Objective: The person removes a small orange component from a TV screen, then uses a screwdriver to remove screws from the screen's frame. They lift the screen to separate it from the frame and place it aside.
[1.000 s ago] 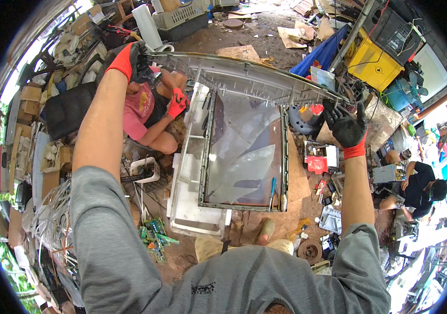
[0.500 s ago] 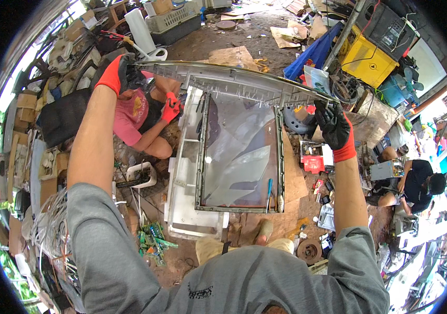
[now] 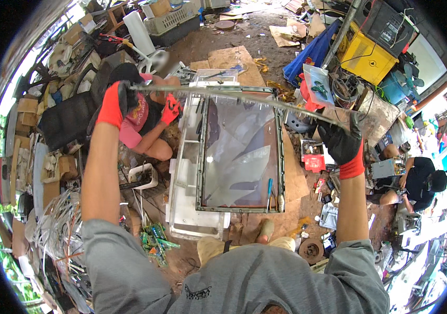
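A long thin panel is held up across the view, seen nearly edge-on and sloping down to the right. My left hand, in a red and black glove, is closed round its left end. At its right end my right hand, gloved alike, grips the edge with bent fingers. Below and nearer lies a dark-rimmed rectangular screen frame with a shiny grey sheet in it. A blue-handled screwdriver rests on its right side. White plastic casing supports the frame.
At left a co-worker in a pink shirt crouches close by, wearing red gloves. Another person in black sits far right. Green circuit boards, a red box, a yellow case and cardboard surround the work spot.
Both hands have come down toward me with the panel, the right one lower. The panel has turned from showing its face to nearly edge-on. The screen frame stays put.
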A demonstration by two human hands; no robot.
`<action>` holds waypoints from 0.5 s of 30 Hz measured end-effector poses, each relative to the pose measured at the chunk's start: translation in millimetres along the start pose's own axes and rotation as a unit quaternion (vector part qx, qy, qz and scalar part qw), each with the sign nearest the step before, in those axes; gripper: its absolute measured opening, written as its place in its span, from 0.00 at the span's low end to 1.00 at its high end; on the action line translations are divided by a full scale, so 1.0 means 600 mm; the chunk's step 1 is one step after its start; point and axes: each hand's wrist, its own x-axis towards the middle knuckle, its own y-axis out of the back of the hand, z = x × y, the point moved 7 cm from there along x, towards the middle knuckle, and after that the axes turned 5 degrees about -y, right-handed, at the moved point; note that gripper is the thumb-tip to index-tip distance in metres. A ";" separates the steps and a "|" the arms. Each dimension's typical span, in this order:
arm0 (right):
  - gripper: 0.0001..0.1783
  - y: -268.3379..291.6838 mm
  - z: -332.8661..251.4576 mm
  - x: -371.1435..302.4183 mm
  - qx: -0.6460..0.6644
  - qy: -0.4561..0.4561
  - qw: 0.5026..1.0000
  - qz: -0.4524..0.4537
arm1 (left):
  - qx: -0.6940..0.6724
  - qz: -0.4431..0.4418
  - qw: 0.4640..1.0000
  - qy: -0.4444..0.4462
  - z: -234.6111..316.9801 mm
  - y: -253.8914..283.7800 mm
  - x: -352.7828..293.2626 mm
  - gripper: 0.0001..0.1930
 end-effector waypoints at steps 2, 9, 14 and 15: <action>0.35 0.024 0.000 -0.034 -0.012 0.000 0.999 0.036 | -0.071 0.078 0.988 -0.112 -0.037 -0.061 -0.025 0.10; 0.31 0.092 0.055 -0.125 -0.025 0.006 0.982 0.189 | 0.073 0.169 0.976 -0.119 -0.156 -0.045 -0.239 0.11; 0.30 0.135 0.095 -0.185 -0.036 -0.026 0.970 0.239 | -0.034 0.263 0.961 -0.074 -0.253 -0.073 -0.382 0.11; 0.30 0.146 0.103 -0.195 -0.044 -0.028 0.967 0.249 | -0.040 0.278 0.957 -0.066 -0.271 -0.064 -0.400 0.11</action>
